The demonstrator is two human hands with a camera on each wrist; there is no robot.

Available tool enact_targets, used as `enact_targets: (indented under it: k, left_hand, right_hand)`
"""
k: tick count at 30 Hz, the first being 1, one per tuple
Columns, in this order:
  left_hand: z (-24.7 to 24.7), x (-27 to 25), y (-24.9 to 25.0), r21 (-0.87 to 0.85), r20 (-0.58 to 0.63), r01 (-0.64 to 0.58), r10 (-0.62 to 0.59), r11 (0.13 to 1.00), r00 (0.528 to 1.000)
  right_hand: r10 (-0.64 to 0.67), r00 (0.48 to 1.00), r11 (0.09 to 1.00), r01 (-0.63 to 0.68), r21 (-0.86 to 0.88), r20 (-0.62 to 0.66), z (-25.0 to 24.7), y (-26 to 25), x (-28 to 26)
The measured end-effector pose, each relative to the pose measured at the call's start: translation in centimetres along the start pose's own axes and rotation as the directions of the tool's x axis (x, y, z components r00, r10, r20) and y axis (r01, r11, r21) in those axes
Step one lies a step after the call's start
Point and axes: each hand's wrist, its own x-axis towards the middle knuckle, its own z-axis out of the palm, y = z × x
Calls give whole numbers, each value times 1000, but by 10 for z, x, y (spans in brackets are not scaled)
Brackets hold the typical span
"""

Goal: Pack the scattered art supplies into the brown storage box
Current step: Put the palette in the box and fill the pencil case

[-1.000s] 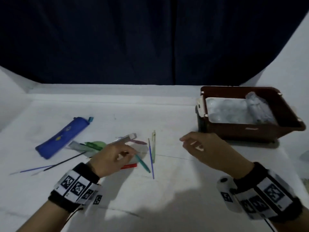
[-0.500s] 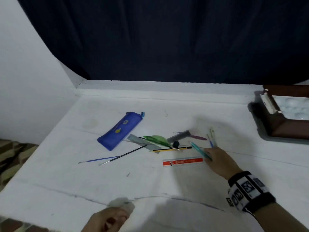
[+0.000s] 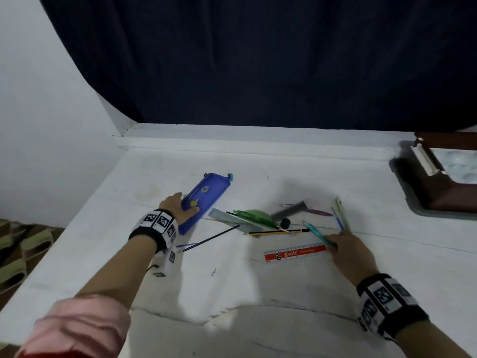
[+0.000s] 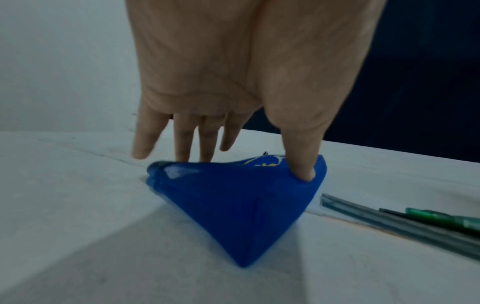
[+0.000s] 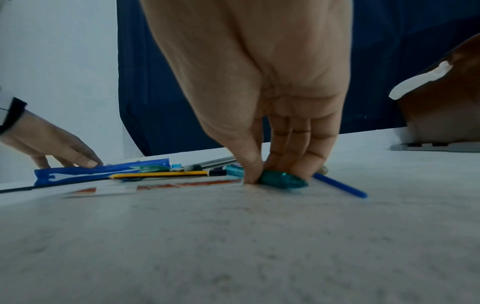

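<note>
The blue pencil case (image 3: 206,200) (image 4: 233,205) lies at the left of the white table. My left hand (image 3: 178,208) (image 4: 246,164) grips its near end, thumb pressed into one side and fingers on the other. In the middle lies a heap of supplies: a grey ruler (image 3: 227,217), a green protractor (image 3: 254,214), a yellow-black pencil (image 3: 278,231) and a red ruler (image 3: 294,253). My right hand (image 3: 346,251) (image 5: 262,172) pinches the teal pen (image 3: 316,232) (image 5: 283,181) against the table. The brown storage box (image 3: 444,195) (image 5: 441,115) stands at the far right, cut off by the frame.
A white palette (image 3: 462,166) lies in the box, which stands on a grey lid. A thin black brush (image 3: 211,239), a blue brush (image 3: 338,220), a light green pen (image 3: 342,210) and a grey marker (image 3: 289,210) lie loose. The table's left edge drops to a patterned floor.
My left hand has come up from the table's near edge and taken hold of the blue pencil case. My right hand stays at the teal pen.
</note>
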Motion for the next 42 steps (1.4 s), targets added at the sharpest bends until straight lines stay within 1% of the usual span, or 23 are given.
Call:
enact_targets:
  k: [2,4,6,8,10,12,13,15,16,19,21,22,24,26,27,28,29,31,33,35,38,40,42]
  left_hand:
    - [5,9,0,86,45,44,-48,995,998]
    - [6,13,-1,121,25,44,-47,992,999]
    - [4,12,1,80,-37,-9,12,997,999]
    - [0,4,3,-50,-165,-109,99,993,981]
    - [-8,-11,6,-116,-315,-245,198,963,928]
    - [-16,-32,12,-117,-426,-404,321,908,846]
    - [-20,-44,16,-103,-453,-489,397,866,798]
    - [-23,-70,27,-84,-448,-635,540,768,713]
    - [-22,-82,33,-59,-428,-683,599,728,676]
    - [-9,-108,49,43,-339,-785,748,618,570]
    - [9,-119,53,90,-246,-815,806,572,538]
    - [20,-123,53,120,-195,-815,818,567,541]
    - [38,-132,52,151,-114,-801,815,579,568]
    - [50,-141,52,63,-75,-795,797,604,600]
    - [52,-144,53,4,-69,-778,776,628,627]
    - [53,-146,53,-45,-57,-751,748,659,661]
    - [53,-147,53,-77,-67,-733,730,676,680]
    - [54,-149,51,-95,-109,-718,710,689,696]
    - [54,-154,50,-129,-62,-697,696,706,716]
    - [54,-160,51,-185,0,-671,683,718,730]
    - [56,-164,51,-187,-3,-673,685,715,728]
    - [58,-164,51,-167,-47,-677,681,716,731]
    - [61,-163,51,-210,-65,-672,676,710,734]
  right_hand:
    - [-12,1000,1000,12,12,-8,-1,1,-2]
    - [-27,1000,999,27,20,0,-3,3,-2]
    - [-24,999,999,23,26,45,-7,4,-1]
    - [-26,996,998,21,61,86,-14,4,0]
    - [-7,996,988,-8,155,90,-25,4,-1]
    - [31,997,957,-49,286,67,-37,2,-3]
    - [45,997,932,-62,358,55,-43,1,-3]
    - [32,998,906,-53,419,57,-52,-2,-2]
    - [-6,997,924,-22,383,71,-54,-2,-3]
    - [-129,987,978,111,177,95,-44,2,-8]
    - [-152,984,981,139,136,91,-31,11,-11]
    - [-153,985,981,141,132,83,-27,14,-12]
    - [-158,984,980,147,136,77,-19,19,-15]
    - [-178,981,975,165,147,81,-14,24,-17]
    - [-191,979,972,179,153,72,-12,25,-19]
    - [-206,977,968,197,157,45,-11,27,-21]
    - [-222,975,964,221,151,-11,-10,28,-23]
    - [-248,959,959,263,105,-139,-11,31,-24]
    - [-282,936,953,299,53,-210,-16,31,-24]
    - [-329,914,932,354,73,-237,-24,25,-23]
    - [-393,857,881,455,131,-333,-43,2,-32]
    - [-453,787,852,520,55,-419,-56,-20,-43]
    - [-531,727,828,553,-88,-436,-62,-44,-54]
